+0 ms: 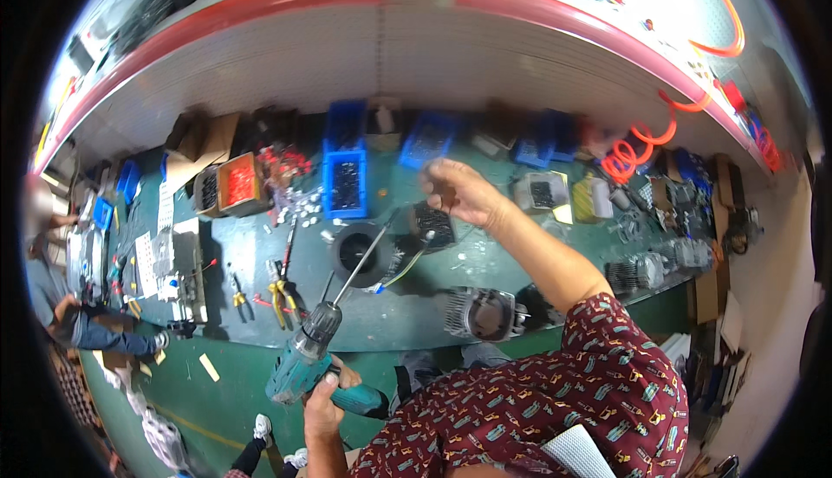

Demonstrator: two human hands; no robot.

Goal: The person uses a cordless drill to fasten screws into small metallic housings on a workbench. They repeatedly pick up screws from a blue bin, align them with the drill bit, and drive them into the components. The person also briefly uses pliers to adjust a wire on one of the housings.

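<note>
Bench: a long green work surface [407, 318] bears the parts; its front edge is where elbows and tool have the most room.
Drill: a teal-and-black cordless drill [299, 365] hangs at the front edge, its long silver metal bit [364, 261] angled up and away across the bench. A bit that long calls for a steady wrist and a straight line to whatever it meets.
Finned housing: a grey metal motor housing with cooling fins [485, 315] sits right of the bit, well apart from it.
Round part: a dark, hollow round part [338, 253] stands under the bit in view; whether the two touch, I cannot tell. Better to look down its opening before lowering the tip.
Right hand: blurred, fingers curled over the back row of bins [464, 194]; whether it pinches anything, I cannot tell.
Left hand: wrapped firmly round the drill's handle [325, 400]; the trigger finger is best kept light until the tip is seated.
Box: an open dark box of small black pieces [433, 228] lies below the right hand, within easy reach.
Lead: a thin yellowish wire with a blue end [405, 273] lies beside the round part, and should be kept clear of the turning bit.
</note>
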